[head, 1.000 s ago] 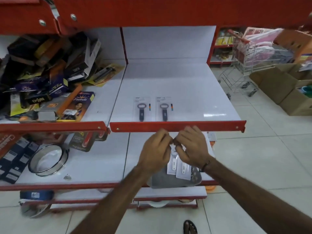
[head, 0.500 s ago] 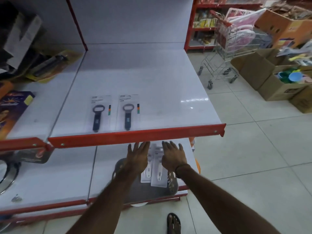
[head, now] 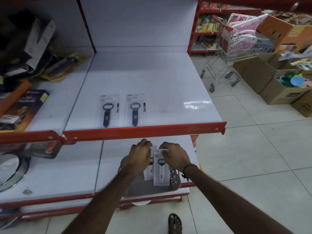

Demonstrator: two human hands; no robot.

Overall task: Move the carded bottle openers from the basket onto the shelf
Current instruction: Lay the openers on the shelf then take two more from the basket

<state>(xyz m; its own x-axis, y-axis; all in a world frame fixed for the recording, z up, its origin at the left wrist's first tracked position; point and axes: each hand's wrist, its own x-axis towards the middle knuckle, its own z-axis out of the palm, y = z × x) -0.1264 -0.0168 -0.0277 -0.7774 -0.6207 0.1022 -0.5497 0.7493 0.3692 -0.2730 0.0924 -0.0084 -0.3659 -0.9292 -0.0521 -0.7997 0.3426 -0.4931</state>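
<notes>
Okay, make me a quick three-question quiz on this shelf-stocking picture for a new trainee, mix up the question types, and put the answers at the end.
1. True or false: two carded openers already lie on the shelf.
2. Multiple choice: the basket sits A) in the trolley, B) on the lower shelf, C) on the floor.
3. Fill in: the right hand pinches the white-handled opener's card at its ____ edge.

Key
1. True: the left opener and the right opener lie side by side near the front lip.
2. B.
3. Top. The left hand grips a second card beside it, mostly hidden.
</notes>
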